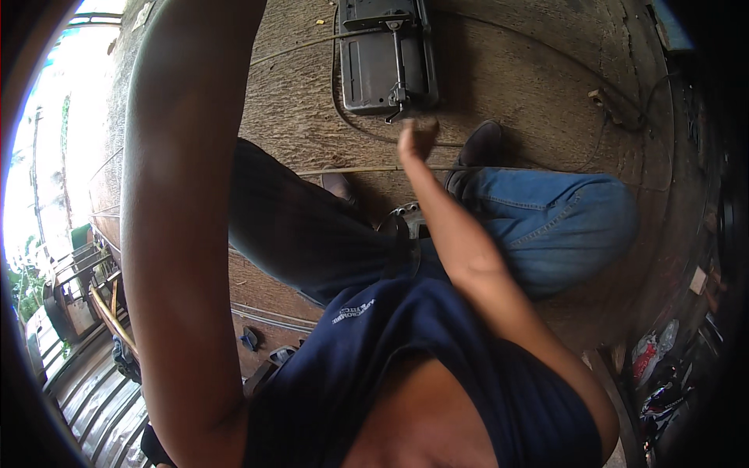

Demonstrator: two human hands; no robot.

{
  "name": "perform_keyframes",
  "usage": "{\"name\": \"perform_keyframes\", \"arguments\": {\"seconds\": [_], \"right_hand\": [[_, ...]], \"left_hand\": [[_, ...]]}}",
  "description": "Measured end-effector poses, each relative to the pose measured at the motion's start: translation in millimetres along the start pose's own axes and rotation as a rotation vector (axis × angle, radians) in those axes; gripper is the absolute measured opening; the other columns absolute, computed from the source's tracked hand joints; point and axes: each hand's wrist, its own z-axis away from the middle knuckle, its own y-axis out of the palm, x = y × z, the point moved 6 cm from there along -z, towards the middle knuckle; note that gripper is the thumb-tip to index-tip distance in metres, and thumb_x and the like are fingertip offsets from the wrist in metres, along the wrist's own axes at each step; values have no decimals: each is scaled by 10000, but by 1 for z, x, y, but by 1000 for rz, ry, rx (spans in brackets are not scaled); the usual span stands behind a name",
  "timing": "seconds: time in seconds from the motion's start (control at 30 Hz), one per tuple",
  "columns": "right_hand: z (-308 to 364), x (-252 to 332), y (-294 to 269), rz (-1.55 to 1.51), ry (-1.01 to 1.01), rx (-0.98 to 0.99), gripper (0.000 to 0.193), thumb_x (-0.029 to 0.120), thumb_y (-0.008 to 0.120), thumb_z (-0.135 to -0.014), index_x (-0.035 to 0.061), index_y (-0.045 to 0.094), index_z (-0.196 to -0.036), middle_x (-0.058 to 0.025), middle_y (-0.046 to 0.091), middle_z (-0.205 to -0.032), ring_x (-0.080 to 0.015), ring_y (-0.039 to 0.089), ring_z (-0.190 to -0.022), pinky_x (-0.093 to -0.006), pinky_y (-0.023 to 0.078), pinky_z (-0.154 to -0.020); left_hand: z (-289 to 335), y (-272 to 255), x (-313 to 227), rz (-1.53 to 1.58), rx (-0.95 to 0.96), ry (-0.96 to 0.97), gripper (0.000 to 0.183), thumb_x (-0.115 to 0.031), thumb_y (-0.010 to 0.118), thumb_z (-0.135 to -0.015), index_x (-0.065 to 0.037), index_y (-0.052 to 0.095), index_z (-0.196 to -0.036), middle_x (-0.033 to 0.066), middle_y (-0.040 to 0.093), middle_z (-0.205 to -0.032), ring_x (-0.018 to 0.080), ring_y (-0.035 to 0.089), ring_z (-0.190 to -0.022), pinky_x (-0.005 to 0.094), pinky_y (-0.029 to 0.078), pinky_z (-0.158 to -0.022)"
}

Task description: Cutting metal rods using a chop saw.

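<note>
My right hand [419, 139] is just below the near end of a dark grey metal case [364, 76] on the floor. Its fingers look curled closed and are slightly blurred; whatever they hold, if anything, is hidden. A metal rod [399, 58] with brackets runs along the case's top. Close to my fingertips, a small lever-like end [395, 115] sticks out from the rod. My left arm [183, 234] stretches up across the left side and leaves the view at the top, so the left hand is out of sight.
Thin cables [351, 169] cross the rough brown floor [515, 86]. My jeans-clad leg [554, 218] and dark shoe [481, 143] are beside my right forearm. A small block-like piece [616, 109] lies at right. Clutter and plastic bags [651, 355] line the right edge; metal slats [101, 405] are lower left.
</note>
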Motion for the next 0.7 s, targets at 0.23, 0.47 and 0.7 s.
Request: {"name": "perform_keyframes", "arguments": {"seconds": [0.23,0.47,0.7], "right_hand": [[89,59,22,-413,-101,1064,309,289,561,-763,2,664,-711,-187,655,-693,-313,651,-647,-408,502,-646],[3,-11,0,81,324,-11,463,275,555,-815,-121,587,-1052,-274,638,-996,-392,623,-904,-431,493,-830],[98,32,51,-635,403,1192,193,142,588,-799,-3,670,-897,-153,688,-927,-151,680,-786,-252,531,-573]], "left_hand": [[1,-4,0,-8,-13,5,513,-385,614,-826,-85,521,-1231,245,548,-1156,341,526,-1089,408,426,-947],[2,-7,-1,-15,-23,7,523,-392,603,-835,-84,508,-1247,252,539,-1166,345,517,-1103,410,418,-957],[1,-11,-3,-24,-36,17,533,-398,592,-843,-83,496,-1262,260,529,-1177,348,508,-1116,413,411,-966]]}}
